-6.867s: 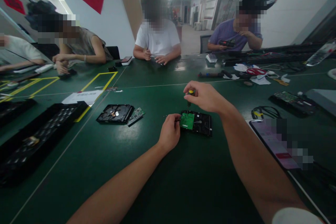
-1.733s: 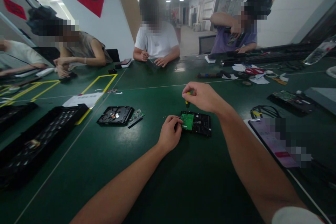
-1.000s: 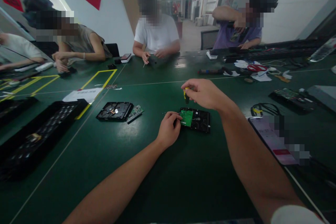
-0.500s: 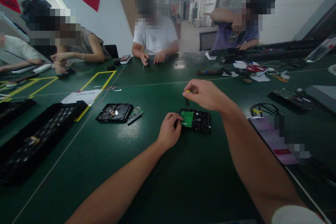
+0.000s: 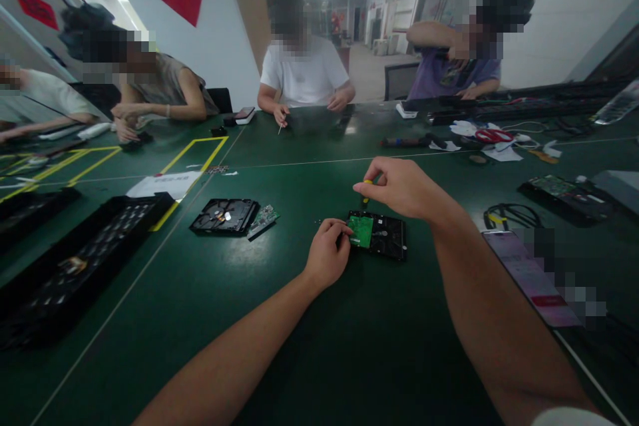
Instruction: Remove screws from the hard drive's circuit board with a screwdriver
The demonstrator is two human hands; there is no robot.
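In the middle of the green table (image 5: pixel 309 346) lies a black hard drive (image 5: pixel 390 237) with a green circuit board (image 5: pixel 360 230) on its left part. My left hand (image 5: pixel 328 251) steadies the drive's left edge, its curled fingers closed on that side. Above the drive's upper edge, my right hand (image 5: pixel 405 188) pinches the yellow top of a small screwdriver (image 5: pixel 366 201). The screwdriver stands upright, tip down at the board's upper edge; the exact contact is too small to make out. Tiny bits, perhaps screws, lie left of the drive.
Another hard drive (image 5: pixel 224 216) and a loose circuit board (image 5: pixel 263 221) lie to the left, beyond a long black tray (image 5: pixel 84 259). On the right are a phone (image 5: pixel 532 279), a coiled cable (image 5: pixel 512 214) and a third drive (image 5: pixel 564 198). Several people sit opposite, one person (image 5: pixel 305 73) holding a thin tool.
My right hand and the screwdriver have shifted slightly right and down. My left hand keeps its place on the drive. The person opposite has moved one hand sideways. The whole view has shifted slightly.
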